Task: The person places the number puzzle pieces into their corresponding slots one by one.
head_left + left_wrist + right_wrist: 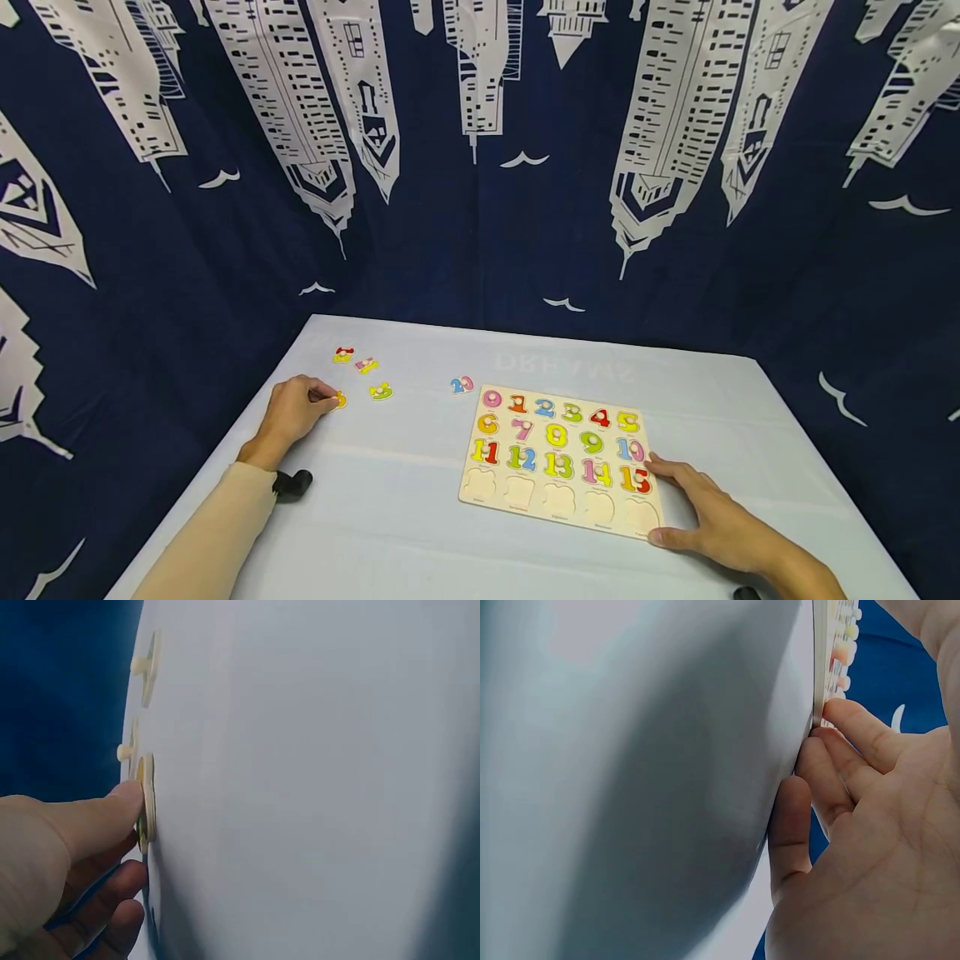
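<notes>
A wooden number puzzle board lies on the pale table, with coloured numbers 0 to 15 seated and its bottom row of slots empty. My right hand rests flat against the board's lower right edge, fingers straight; the right wrist view shows the fingertips touching the board's edge. Far left, my left hand pinches a small yellow number piece lying on the table. In the left wrist view my thumb presses on that piece.
Three loose number pieces lie just beyond the left hand, and a blue-pink piece sits near the board's top left corner. Dark blue skyscraper-print curtain surrounds the table. The table's left edge runs close by my left wrist.
</notes>
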`<state>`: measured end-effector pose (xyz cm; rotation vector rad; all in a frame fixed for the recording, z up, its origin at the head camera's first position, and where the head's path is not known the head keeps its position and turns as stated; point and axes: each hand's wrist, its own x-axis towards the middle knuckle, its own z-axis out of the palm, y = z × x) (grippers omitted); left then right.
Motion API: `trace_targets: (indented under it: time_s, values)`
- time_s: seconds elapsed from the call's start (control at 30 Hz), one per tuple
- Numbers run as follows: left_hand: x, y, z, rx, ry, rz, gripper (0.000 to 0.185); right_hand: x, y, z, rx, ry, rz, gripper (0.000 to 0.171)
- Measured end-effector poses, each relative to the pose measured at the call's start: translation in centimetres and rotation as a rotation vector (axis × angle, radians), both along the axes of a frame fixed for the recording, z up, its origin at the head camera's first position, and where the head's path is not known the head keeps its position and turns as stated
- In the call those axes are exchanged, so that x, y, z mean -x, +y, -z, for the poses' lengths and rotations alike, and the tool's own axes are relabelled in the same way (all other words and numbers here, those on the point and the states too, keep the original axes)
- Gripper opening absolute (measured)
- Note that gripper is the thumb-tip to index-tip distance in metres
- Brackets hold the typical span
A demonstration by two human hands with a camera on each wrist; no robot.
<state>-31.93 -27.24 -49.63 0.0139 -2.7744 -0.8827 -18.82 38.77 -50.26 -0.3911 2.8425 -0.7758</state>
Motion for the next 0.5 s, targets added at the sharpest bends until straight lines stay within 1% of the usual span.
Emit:
trace_targets:
  time_s: [0.1,0.2,0.33,0.5]
  values:
    - [-0.2,0.3,0.0,-0.006,0.009,0.008,0.010,0.0,-0.1,0.0,-0.017,0.001,0.003,0.106]
    - [-0.5,1.1,-0.1,-0.017,0.026,0.026,0.010,-0.1,-0.2,-0.1,-0.022,0.004,0.004,0.106]
    - [-0.8,2.8,-0.8,-0.043,0.046,0.080,0.011,-0.1,-0.1,0.0,-0.010,0.014,-0.007,0.106]
    - [-1.4,5.3,-1.5,-0.068,0.068,0.172,0.009,-0.1,-0.1,0.0,-0.016,0.028,-0.010,0.106]
